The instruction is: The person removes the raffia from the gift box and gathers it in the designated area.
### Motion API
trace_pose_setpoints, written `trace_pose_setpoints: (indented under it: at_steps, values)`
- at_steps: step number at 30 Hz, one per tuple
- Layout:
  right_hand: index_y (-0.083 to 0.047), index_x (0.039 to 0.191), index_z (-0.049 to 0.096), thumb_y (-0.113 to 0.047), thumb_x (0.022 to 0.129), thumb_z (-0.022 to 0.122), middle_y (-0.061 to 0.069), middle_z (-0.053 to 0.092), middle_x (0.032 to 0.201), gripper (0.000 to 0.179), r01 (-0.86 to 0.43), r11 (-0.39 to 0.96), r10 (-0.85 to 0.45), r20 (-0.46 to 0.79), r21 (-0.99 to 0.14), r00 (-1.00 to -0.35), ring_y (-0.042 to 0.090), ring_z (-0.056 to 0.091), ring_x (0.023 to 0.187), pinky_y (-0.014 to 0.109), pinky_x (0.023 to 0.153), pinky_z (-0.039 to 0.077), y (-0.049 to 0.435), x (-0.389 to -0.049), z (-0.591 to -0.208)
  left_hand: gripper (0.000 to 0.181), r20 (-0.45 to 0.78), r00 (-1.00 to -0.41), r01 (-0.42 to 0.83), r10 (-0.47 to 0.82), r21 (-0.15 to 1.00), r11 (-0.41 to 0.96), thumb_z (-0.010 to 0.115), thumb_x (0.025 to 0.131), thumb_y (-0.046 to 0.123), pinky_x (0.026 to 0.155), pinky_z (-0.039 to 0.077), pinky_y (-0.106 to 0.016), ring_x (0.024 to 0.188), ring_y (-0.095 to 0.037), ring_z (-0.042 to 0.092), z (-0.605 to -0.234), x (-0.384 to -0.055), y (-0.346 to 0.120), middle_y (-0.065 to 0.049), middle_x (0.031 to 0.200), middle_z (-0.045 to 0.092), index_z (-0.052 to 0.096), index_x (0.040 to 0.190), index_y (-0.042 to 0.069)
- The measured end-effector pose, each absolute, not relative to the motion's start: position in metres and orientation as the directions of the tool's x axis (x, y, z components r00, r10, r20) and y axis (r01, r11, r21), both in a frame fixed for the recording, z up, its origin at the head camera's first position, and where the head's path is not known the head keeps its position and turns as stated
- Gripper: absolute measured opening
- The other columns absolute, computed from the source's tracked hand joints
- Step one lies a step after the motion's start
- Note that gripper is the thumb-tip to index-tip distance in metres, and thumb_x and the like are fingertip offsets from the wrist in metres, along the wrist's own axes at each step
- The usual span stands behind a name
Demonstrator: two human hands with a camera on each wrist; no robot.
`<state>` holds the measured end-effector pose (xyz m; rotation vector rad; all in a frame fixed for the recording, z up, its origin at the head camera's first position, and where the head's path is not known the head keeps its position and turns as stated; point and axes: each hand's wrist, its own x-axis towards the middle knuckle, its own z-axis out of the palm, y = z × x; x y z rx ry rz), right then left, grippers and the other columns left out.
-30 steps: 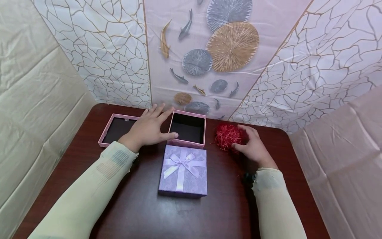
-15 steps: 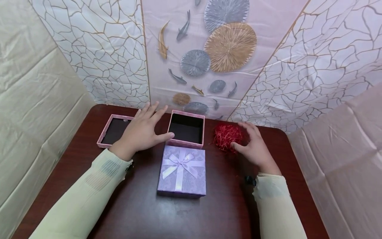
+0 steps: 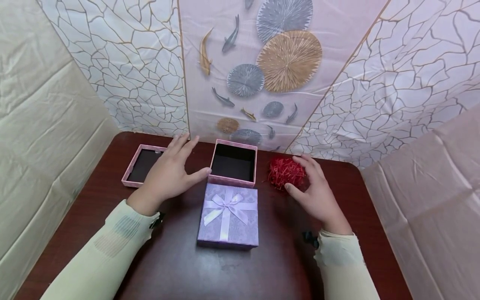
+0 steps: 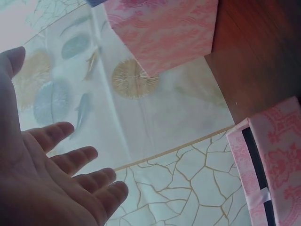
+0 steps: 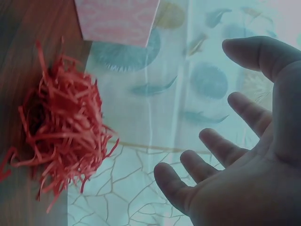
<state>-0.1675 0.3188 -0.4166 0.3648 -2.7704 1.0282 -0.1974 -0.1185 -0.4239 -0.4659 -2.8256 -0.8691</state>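
My left hand (image 3: 168, 177) is spread with nothing in it, between the pink box lid (image 3: 144, 164) and the open pink box (image 3: 232, 180). The lid lies with its black inside up, partly hidden by that hand. Black lining shows inside the box, which holds nothing. A mound of red shredded paper (image 3: 286, 171) rests on the table to the box's right. Beside the mound my right hand (image 3: 318, 196) holds nothing, fingers loosely bent; in the right wrist view a gap separates it from the shredded paper (image 5: 70, 127). A lilac gift box (image 3: 228, 216) with a ribbon bow sits in front of the pink box.
Everything stands on a dark reddish-brown table (image 3: 277, 271). A patterned cloth (image 3: 210, 108) hangs right behind its back edge, and pale cloth walls rise at the left and right sides.
My left hand has drawn back left and toward me, away from the pink box. My right hand has pulled slightly back from the red shredded paper. The boxes stay put.
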Motion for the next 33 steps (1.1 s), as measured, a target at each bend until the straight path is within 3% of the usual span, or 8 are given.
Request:
trace_pose_setpoints:
  at_steps: [4, 7, 13, 16, 19, 22, 30, 33]
  values:
    - [-0.023, 0.167, 0.053, -0.014, 0.097, 0.089, 0.009, 0.045, 0.172, 0.08, -0.304, 0.698, -0.149, 0.285, -0.648, -0.947, 0.031, 0.06, 0.139, 0.021, 0.108, 0.054, 0.309, -0.158, -0.413, 0.097, 0.218, -0.95, 0.312, 0.225, 0.596, 0.74, 0.073, 0.102, 0.067, 0.134, 0.031, -0.071, 0.172, -0.044, 0.028, -0.422, -0.188, -0.12, -0.013, 0.187, 0.028, 0.034, 0.179, 0.024]
    - [-0.027, 0.168, 0.051, -0.011, 0.097, 0.088, 0.011, 0.05, 0.163, 0.082, -0.304, 0.674, -0.127, 0.3, -0.673, -0.945, 0.025, 0.061, 0.129, 0.011, 0.097, 0.053, 0.303, -0.15, -0.412, 0.092, 0.188, -0.96, 0.281, 0.21, 0.662, 0.695, 0.073, 0.104, 0.063, 0.133, 0.035, -0.069, 0.165, -0.043, 0.041, -0.422, -0.179, -0.12, -0.014, 0.183, 0.033, 0.034, 0.179, 0.025]
    - [-0.032, 0.169, 0.048, -0.013, 0.098, 0.087, 0.014, 0.057, 0.145, 0.083, -0.253, 0.649, -0.1, 0.249, -0.717, -0.963, 0.029, 0.067, 0.118, 0.031, 0.09, 0.064, 0.29, -0.137, -0.415, 0.082, 0.091, -0.974, 0.198, 0.209, 0.794, 0.574, 0.075, 0.107, 0.05, 0.112, 0.059, -0.059, 0.132, -0.04, 0.068, -0.431, -0.167, -0.114, -0.017, 0.168, 0.047, 0.041, 0.176, 0.023]
    - [-0.03, 0.169, 0.047, -0.015, 0.098, 0.087, 0.016, 0.06, 0.138, 0.083, -0.216, 0.639, -0.089, 0.207, -0.738, -0.974, 0.03, 0.07, 0.113, 0.035, 0.088, 0.065, 0.282, -0.132, -0.418, 0.076, 0.056, -0.972, 0.169, 0.228, 0.84, 0.515, 0.075, 0.108, 0.044, 0.1, 0.062, -0.047, 0.123, -0.033, 0.07, -0.44, -0.164, -0.109, -0.018, 0.156, 0.056, 0.046, 0.173, 0.018]
    - [-0.027, 0.169, 0.047, -0.018, 0.098, 0.088, 0.018, 0.062, 0.136, 0.083, -0.171, 0.63, -0.084, 0.152, -0.757, -0.985, 0.029, 0.071, 0.109, 0.03, 0.085, 0.062, 0.274, -0.127, -0.421, 0.073, 0.015, -0.968, 0.137, 0.25, 0.868, 0.478, 0.076, 0.108, 0.04, 0.088, 0.06, -0.038, 0.112, -0.027, 0.071, -0.448, -0.161, -0.105, -0.019, 0.148, 0.06, 0.049, 0.171, 0.014]
    - [-0.023, 0.169, 0.045, -0.022, 0.098, 0.089, 0.019, 0.063, 0.134, 0.084, -0.109, 0.607, -0.082, 0.075, -0.787, -0.994, 0.027, 0.073, 0.103, 0.029, 0.079, 0.063, 0.266, -0.123, -0.425, 0.073, -0.046, -0.959, 0.087, 0.281, 0.893, 0.441, 0.075, 0.108, 0.037, 0.078, 0.061, -0.036, 0.105, -0.024, 0.069, -0.451, -0.156, -0.101, -0.019, 0.145, 0.061, 0.048, 0.171, 0.011]
    - [-0.016, 0.169, 0.043, -0.025, 0.101, 0.087, 0.023, 0.058, 0.129, 0.081, 0.126, 0.449, -0.119, -0.198, -0.885, -0.973, 0.034, 0.074, 0.094, 0.051, 0.078, 0.07, 0.253, -0.114, -0.437, 0.075, -0.224, -0.92, -0.119, 0.323, 0.941, 0.316, 0.076, 0.107, 0.036, 0.086, 0.066, -0.04, 0.102, -0.023, 0.073, -0.455, -0.143, -0.097, -0.019, 0.149, 0.061, 0.047, 0.171, 0.008]
    - [-0.012, 0.17, 0.043, -0.025, 0.102, 0.085, 0.02, 0.061, 0.122, 0.081, 0.177, 0.426, -0.141, -0.258, -0.887, -0.956, 0.036, 0.076, 0.091, 0.053, 0.077, 0.071, 0.25, -0.112, -0.439, 0.077, -0.28, -0.905, -0.21, 0.319, 0.949, 0.237, 0.079, 0.106, 0.032, 0.086, 0.067, -0.041, 0.1, -0.023, 0.073, -0.457, -0.138, -0.097, -0.018, 0.147, 0.06, 0.046, 0.171, 0.007]
